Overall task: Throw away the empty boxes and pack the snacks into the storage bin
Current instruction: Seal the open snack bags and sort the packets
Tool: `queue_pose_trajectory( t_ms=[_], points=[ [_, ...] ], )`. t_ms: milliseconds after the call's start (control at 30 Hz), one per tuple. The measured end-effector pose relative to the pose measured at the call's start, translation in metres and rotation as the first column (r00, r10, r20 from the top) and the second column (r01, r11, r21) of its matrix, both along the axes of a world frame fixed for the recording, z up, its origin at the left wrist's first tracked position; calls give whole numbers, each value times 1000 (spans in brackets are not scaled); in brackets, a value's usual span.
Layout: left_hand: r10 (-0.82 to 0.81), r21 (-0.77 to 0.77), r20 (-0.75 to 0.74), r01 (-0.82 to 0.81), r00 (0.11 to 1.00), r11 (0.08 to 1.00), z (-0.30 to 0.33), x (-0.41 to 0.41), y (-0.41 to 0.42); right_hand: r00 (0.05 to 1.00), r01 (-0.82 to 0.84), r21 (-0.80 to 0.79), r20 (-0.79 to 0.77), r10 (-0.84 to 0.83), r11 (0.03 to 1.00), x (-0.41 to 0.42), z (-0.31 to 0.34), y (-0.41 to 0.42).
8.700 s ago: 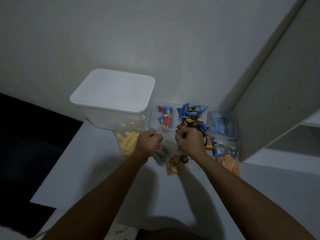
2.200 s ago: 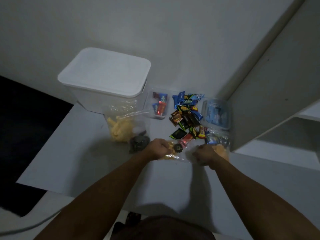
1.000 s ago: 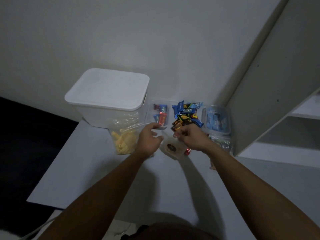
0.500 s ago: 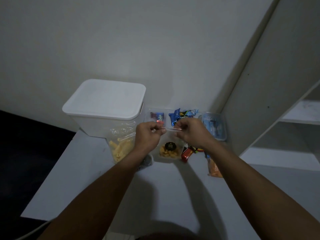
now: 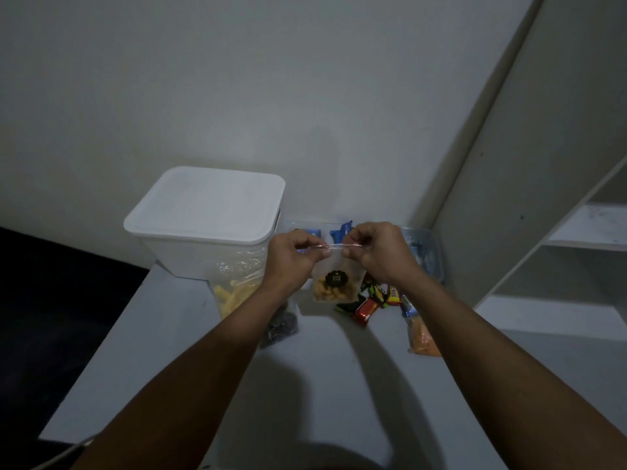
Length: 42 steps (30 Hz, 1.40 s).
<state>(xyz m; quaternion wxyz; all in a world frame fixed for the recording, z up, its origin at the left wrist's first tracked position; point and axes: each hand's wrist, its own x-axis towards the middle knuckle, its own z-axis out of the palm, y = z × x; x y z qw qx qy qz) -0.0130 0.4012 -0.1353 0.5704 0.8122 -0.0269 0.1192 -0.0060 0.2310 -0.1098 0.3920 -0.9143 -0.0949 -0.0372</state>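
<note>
I see both hands raised above the tabletop [image 5: 305, 385], my left hand [image 5: 291, 262] and right hand [image 5: 380, 256] each pinching the top strip of 1 small clear snack bag [image 5: 334, 283] that hangs between them, just right of the storage bin [image 5: 207, 225]. The bin stands lidded against the wall. Loose wrapped candies [image 5: 369, 300] lie on the tabletop right of it, under the bag.

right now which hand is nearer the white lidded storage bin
Left. The left hand is just right of the white lidded storage bin; the right hand is farther right.
</note>
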Motion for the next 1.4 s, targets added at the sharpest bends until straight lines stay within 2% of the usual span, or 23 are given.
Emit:
queue_pose_trajectory(
  t_ms=[133, 300, 600, 800, 967, 1133, 1267, 1400],
  points=[
    [11, 13, -6, -11, 1000, 1000, 4, -1, -2, 1000, 3, 20, -7, -3, 1000, -1, 2, 0],
    [-50, -17, -2, 50, 999, 999, 10, -3, -4, 999, 40, 56, -24, -38, 998, -3, 7, -1],
    [-72, 65, 57, 68, 996, 996, 16, -5, -9, 999, -31, 48, -26, 33, 998, -7, 12, 0],
    [8, -46, -27, -9, 1000, 999, 22, -3, -5, 999, 38, 100, 3, -39, 994, -4, 10, -4],
    [25, -15, -29, -25, 999, 1000, 25, -4, -8, 997, -47, 121, -49, 53, 992, -2, 12, 0],
    [3, -11, -23, -3, 1000, 1000, 24, -6, -11, 1000, 10, 123, 1, -10, 992, 0, 7, 2],
    [26, -59, -52, -29, 998, 998, 23, -4, -6, 998, 45, 198, -46, -37, 979, -1, 4, 0],
    [8, -68, -72, -13, 997, 998, 23, -3, -3, 997, 64, 159, -50, -57, 985, 0, 3, -4]
  ],
)
